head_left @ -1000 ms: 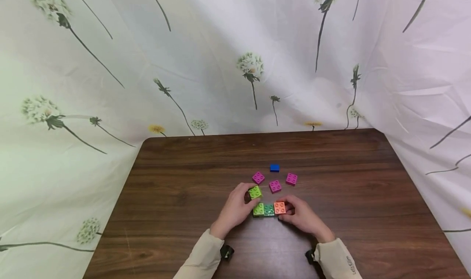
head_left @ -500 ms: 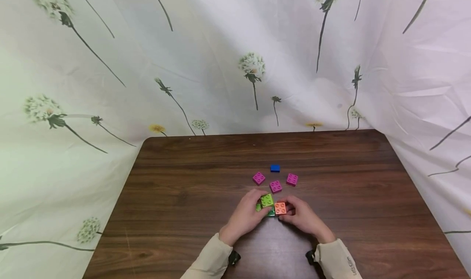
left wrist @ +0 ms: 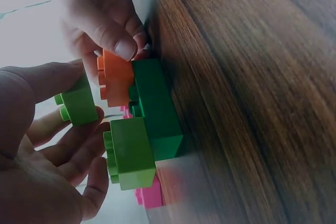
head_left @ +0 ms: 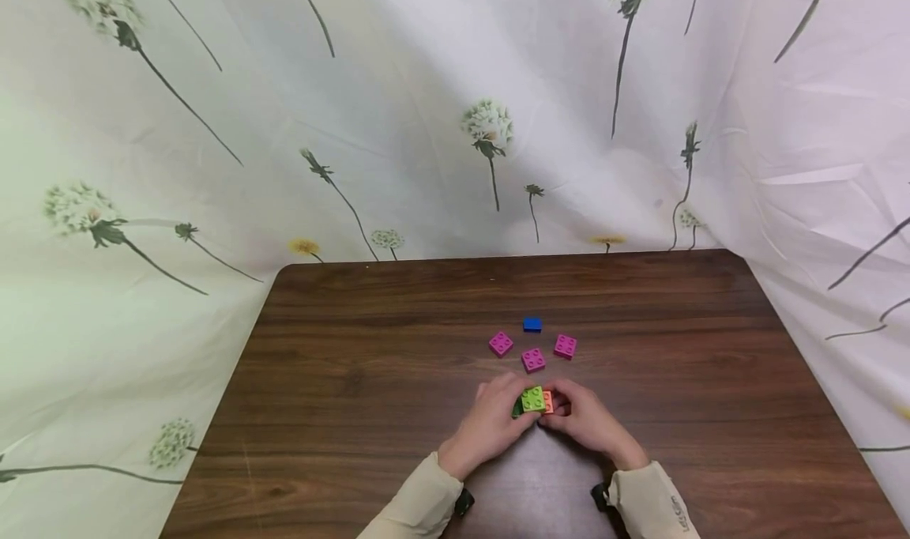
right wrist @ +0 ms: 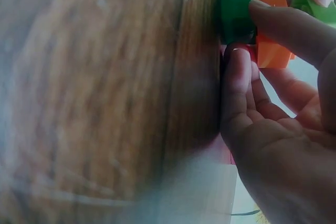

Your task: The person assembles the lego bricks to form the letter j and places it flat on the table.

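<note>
My left hand (head_left: 489, 419) pinches a lime green toy building brick (head_left: 533, 399) between thumb and fingers. In the left wrist view this brick hangs just above an orange brick (left wrist: 116, 80), with a gap between them. The orange brick sits on one end of a long dark green brick (left wrist: 157, 106), which lies on the table. A second lime green brick (left wrist: 134, 153) is fixed on the dark green brick's other end, leaving studs bare between. My right hand (head_left: 586, 419) grips the orange brick at its right side, thumb on its near face. From the head, the left hand hides the second lime brick.
Three magenta bricks (head_left: 533, 360) lie loose on the table beyond my hands. A little farther back is a blue brick (head_left: 532, 325). The brown wooden table (head_left: 341, 365) ends at a white curtain (head_left: 398, 167) printed with dandelions.
My left hand has carried the lime green brick rightward, from beside the other lime brick to over the orange one. The right hand has stayed at the orange brick.
</note>
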A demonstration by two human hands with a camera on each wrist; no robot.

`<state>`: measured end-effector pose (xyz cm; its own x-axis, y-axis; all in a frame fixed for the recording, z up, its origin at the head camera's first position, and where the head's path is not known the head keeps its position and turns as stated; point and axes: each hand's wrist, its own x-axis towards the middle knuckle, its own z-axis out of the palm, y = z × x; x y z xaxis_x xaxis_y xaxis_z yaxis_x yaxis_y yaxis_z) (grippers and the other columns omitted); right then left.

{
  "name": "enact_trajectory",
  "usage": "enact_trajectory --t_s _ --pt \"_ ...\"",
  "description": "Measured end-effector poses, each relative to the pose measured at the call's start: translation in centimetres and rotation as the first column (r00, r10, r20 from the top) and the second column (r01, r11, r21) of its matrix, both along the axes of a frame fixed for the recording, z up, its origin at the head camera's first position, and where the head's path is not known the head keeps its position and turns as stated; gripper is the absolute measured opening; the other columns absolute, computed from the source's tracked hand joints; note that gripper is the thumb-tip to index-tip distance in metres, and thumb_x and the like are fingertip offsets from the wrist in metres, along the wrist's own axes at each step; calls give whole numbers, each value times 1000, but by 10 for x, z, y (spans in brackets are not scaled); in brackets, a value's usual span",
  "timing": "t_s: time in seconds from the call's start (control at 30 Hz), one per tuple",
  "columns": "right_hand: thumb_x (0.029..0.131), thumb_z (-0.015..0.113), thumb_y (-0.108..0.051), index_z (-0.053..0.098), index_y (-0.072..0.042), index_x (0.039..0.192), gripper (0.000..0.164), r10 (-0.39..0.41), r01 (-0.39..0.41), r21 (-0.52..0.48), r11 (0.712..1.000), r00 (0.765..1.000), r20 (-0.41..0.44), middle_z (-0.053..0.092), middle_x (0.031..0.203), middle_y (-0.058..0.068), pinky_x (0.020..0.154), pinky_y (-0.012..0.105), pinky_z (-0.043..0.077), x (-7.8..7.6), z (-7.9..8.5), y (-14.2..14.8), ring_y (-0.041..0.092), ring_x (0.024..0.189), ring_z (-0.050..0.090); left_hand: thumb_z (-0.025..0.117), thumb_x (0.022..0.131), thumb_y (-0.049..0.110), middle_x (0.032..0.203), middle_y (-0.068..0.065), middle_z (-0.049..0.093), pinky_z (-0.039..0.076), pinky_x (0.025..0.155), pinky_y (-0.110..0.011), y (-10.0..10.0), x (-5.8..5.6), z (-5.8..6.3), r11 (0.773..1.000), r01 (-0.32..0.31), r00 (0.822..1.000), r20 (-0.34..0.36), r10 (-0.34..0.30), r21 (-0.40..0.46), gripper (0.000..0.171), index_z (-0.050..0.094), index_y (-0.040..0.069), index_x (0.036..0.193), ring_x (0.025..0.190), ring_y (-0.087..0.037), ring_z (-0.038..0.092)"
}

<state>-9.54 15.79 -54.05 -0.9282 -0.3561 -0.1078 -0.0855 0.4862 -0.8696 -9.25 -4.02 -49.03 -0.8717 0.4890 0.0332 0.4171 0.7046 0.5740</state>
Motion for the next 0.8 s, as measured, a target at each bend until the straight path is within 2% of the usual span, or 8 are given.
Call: enact_trajectory --t_s 0.4,0.8 --pt "82 76 -15 62 -7 109 32 9 -9 -4 1000 1000 -28 61 90 0 69 21 48 1 0 0 3 77 55 69 89 28 116 3 63 34 86 -33 4 0 0 999 23 999 -46 -25 -46 34 62 18 120 110 -14 57" --pt "80 75 -12 60 -13 94 21 13 -13 5 1000 996 -87 55 81 -3 63 21 43 0 -4 0 2 71 50 70 88 29 114 3 63 31 83 -30 10 -2 -4 994 48 992 -113 -59 -94 39 61 17 124 106 -13 57"
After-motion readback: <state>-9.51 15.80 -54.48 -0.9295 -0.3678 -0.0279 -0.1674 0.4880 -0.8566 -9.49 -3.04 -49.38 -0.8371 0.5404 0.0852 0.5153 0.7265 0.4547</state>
